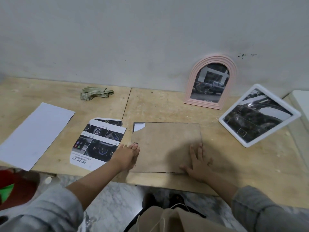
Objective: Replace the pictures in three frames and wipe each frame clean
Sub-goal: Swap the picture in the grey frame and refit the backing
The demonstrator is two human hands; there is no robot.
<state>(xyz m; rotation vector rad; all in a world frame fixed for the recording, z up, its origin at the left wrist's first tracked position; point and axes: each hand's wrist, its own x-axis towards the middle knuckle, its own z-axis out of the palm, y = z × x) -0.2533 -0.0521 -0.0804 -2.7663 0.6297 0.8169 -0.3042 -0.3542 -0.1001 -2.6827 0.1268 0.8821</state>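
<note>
A frame lies face down at the table's front, its brown backing board (pixel 167 141) up, with a torn far-left corner showing white paper. My left hand (pixel 126 155) rests on the board's left edge, thumb by a small metal clip. My right hand (pixel 198 162) lies flat with fingers spread on the board's near-right corner. A printed car-interior picture (pixel 97 143) lies just left of the frame. A pink arched frame (pixel 211 81) with a car photo leans on the wall. A white rectangular frame (pixel 258 115) with a dark car photo stands tilted at the right. A crumpled green cloth (pixel 95 94) sits at the back.
A blank white sheet (pixel 35 133) lies on the wooden table (pixel 175 104) at the left. A grey wall rises behind the table. A red and green object (pixel 15 185) is at the lower left. A white block (pixel 301 102) sits at the far right edge.
</note>
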